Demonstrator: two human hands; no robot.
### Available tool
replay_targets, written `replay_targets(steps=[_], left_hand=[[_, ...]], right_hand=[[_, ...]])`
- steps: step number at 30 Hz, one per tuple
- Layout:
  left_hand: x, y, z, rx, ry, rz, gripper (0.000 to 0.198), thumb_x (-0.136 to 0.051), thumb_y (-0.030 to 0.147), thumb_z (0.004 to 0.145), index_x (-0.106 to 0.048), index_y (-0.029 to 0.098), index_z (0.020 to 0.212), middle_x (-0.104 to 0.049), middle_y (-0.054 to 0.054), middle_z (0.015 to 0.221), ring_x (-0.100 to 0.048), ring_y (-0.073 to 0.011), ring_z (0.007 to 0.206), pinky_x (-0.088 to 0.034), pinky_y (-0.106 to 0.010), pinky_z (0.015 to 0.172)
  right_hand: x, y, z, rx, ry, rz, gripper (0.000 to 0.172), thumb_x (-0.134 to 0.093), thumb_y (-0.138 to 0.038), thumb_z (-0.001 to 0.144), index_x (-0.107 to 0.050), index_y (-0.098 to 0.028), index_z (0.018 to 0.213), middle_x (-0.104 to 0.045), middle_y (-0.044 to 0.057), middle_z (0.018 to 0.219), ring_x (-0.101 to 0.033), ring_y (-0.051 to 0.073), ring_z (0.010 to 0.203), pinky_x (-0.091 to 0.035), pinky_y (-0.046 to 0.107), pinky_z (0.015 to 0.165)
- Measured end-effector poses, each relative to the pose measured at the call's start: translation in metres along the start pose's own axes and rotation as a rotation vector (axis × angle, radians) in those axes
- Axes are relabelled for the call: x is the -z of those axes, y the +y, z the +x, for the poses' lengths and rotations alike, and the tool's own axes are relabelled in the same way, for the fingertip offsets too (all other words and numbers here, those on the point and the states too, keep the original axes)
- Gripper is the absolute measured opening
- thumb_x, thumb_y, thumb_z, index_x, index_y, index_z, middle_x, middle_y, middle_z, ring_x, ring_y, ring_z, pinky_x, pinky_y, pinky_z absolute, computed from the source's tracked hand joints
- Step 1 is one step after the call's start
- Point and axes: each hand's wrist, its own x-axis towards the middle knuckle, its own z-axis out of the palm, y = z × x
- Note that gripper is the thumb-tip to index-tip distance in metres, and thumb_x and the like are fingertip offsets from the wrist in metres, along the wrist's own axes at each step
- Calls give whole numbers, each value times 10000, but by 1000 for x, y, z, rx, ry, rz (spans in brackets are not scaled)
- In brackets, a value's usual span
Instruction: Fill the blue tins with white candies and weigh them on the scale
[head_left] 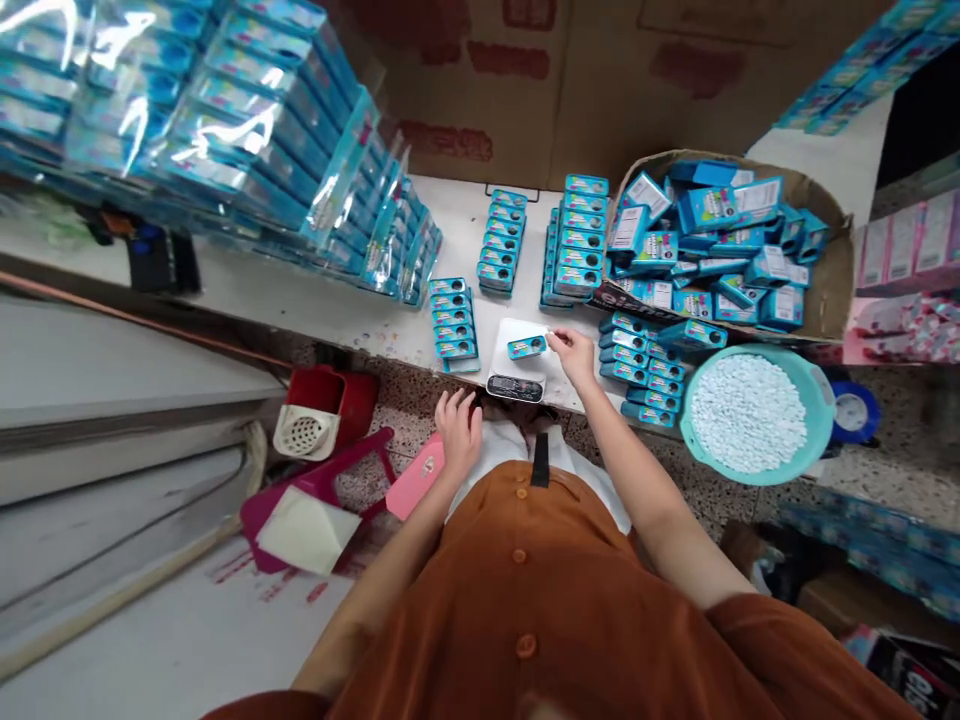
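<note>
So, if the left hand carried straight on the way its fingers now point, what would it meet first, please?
The left hand would probably meet the counter's front edge, then the stack of blue boxes; depth is unclear.

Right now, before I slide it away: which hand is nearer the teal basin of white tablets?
Right. The right hand is left of the teal basin, with blue boxes between. The left hand is farther, beyond the digital scale.

a cramped packing workroom: shrink-wrapped bundles of blue boxes (225, 130) fill the upper left, a cardboard carton (832, 280) of loose boxes sits upper right, and a digital scale (516, 388) stands on a white counter (457, 230) at centre.
</note>
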Motion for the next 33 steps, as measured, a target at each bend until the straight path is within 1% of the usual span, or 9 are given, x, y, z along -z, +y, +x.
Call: replay_targets(steps=[6, 11, 16, 19, 24, 26, 28, 30, 33], left_hand=[[7, -25, -6, 89, 23, -49, 369, -381, 350, 939, -538, 194, 1233, -500, -121, 1316, -253, -277, 1369, -221, -518, 1123], [11, -36, -7, 101, 48, -60, 373, -383, 348, 940, -532, 182, 1239, -497, -123, 1317, -249, -268, 1370, -223, -502, 1128], [12, -38, -8, 130, 60, -64, 372, -381, 349, 940, -536, 184, 1235, -497, -120, 1316, -254, -274, 1367, -226, -506, 1125], [12, -37, -10, 146, 58, -78, 370, -380, 358, 939, -542, 187, 1224, -504, -125, 1307, -250, -276, 1368, -223, -514, 1123], [10, -30, -11, 134, 63, -59, 366, -382, 353, 938, -544, 188, 1222, -506, -123, 1309, -256, -275, 1364, -225, -511, 1123], [8, -27, -10, 118, 63, -42, 365, -385, 347, 937, -547, 187, 1222, -510, -122, 1305, -259, -275, 1360, -228, -506, 1123], [5, -24, -8, 105, 57, -37, 361, -384, 344, 936, -550, 189, 1217, -514, -120, 1301, -266, -273, 1356, -228, -502, 1123], [2, -22, -6, 95, 45, -43, 358, -377, 341, 935, -554, 191, 1207, -516, -122, 1294, -280, -270, 1349, -222, -503, 1123], [-5, -21, -2, 60, 16, -60, 353, -365, 340, 933, -560, 181, 1181, -530, -134, 1258, -321, -270, 1325, -201, -520, 1124]], right_hand=[[-8, 0, 1, 183, -49, -229, 281, -619, -417, 777, -720, -172, 872, -699, 63, 879, -630, 173, 776, -502, 303, 758], [-7, 0, -2, 313, -91, -373, 246, -573, -383, 837, -713, -192, 902, -687, 62, 920, -620, 169, 797, -505, 303, 759], [-5, 3, -2, 367, -138, -432, 226, -556, -351, 858, -705, -200, 936, -674, 63, 946, -614, 171, 829, -508, 300, 737], [-4, 4, -2, 390, -163, -476, 208, -573, -342, 850, -706, -216, 949, -658, 65, 968, -605, 189, 906, -503, 312, 748], [7, 2, -7, 429, -124, -510, 215, -584, -359, 847, -703, -224, 964, -635, 69, 996, -588, 195, 952, -491, 322, 789], [25, 2, -13, 425, -50, -518, 230, -563, -367, 860, -696, -213, 968, -637, 71, 987, -588, 193, 937, -482, 328, 805], [57, 7, -23, 402, 92, -540, 248, -528, -372, 879, -685, -203, 967, -640, 74, 980, -582, 195, 941, -467, 338, 833], [100, 17, -38, 344, 304, -570, 274, -486, -376, 895, -672, -190, 970, -639, 80, 975, -575, 197, 942, -453, 342, 844], [175, 43, -70, 165, 664, -620, 324, -442, -384, 894, -654, -150, 965, -630, 103, 942, -565, 197, 863, -451, 336, 798]])
